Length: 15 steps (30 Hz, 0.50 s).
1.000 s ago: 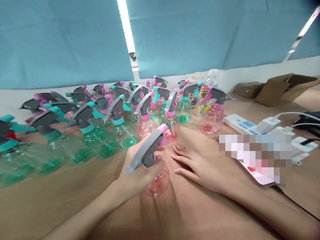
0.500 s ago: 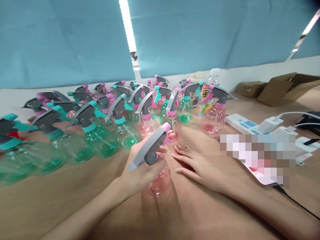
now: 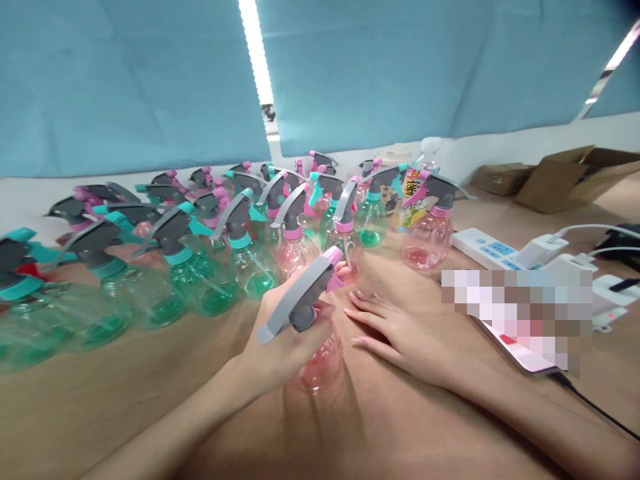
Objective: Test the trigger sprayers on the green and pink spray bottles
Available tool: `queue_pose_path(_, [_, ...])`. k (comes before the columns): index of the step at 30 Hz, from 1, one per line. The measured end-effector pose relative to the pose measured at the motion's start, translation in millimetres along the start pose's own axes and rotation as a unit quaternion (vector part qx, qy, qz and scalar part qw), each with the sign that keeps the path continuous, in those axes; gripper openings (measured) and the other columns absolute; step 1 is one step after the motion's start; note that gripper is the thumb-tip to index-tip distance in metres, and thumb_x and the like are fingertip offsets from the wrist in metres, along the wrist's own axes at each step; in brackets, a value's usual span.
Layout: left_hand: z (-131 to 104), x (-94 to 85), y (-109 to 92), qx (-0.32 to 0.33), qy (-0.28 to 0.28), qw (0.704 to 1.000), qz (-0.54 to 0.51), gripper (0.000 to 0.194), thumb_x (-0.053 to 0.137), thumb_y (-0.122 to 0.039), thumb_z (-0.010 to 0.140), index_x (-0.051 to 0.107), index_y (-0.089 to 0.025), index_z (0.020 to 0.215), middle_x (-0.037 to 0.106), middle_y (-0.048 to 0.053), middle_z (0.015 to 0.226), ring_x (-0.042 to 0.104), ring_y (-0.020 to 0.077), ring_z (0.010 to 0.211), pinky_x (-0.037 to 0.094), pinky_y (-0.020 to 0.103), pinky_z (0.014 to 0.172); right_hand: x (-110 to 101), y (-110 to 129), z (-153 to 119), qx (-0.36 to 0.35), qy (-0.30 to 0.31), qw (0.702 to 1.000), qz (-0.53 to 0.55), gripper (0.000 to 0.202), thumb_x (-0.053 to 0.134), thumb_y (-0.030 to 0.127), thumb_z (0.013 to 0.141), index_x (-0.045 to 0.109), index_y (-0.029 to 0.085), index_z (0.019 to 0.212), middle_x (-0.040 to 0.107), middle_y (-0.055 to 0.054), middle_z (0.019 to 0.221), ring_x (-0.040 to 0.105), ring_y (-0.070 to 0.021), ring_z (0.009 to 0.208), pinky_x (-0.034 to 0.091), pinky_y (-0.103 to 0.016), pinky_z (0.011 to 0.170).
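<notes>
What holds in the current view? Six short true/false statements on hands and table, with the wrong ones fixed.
1. The left hand holds a pink spray bottle. True.
2. The right hand grips a bottle. False: the right hand lies palm down on the table, fingers stretched out.
3. A white power strip lies farther right than the right hand. True.
4. The open cardboard box stands nearer the camera than the power strip. False: it stands farther back.
5. Green spray bottles stand to the left of the held bottle. True.
6. The held bottle's nozzle tip is green. False: it is pink.
</notes>
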State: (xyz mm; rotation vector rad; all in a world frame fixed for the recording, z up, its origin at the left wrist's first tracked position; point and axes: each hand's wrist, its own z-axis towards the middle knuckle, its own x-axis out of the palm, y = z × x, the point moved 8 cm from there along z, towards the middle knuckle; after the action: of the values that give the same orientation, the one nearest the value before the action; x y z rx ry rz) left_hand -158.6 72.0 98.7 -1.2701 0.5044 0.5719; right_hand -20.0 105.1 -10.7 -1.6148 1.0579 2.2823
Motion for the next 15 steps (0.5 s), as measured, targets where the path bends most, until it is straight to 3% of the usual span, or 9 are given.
queue_pose_path(15, [-1.6, -2.3, 0.2, -0.022, -0.008, 1.0, -0.012, 0.015, 0.049, -0.031, 0.072, 0.059, -0.022, 0.078, 0.057, -0.002, 0.059, 0.054, 0.0164, 0.057, 0.045, 0.027, 0.054, 2.1, -0.8, -0.1, 0.005, 0.008, 1.0, -0.008, 0.057, 0.041, 0.053, 0.097, 0.05, 0.016, 0.14, 0.039, -0.012, 0.15, 0.032, -0.0286, 0.141, 0.029, -0.052, 0.115])
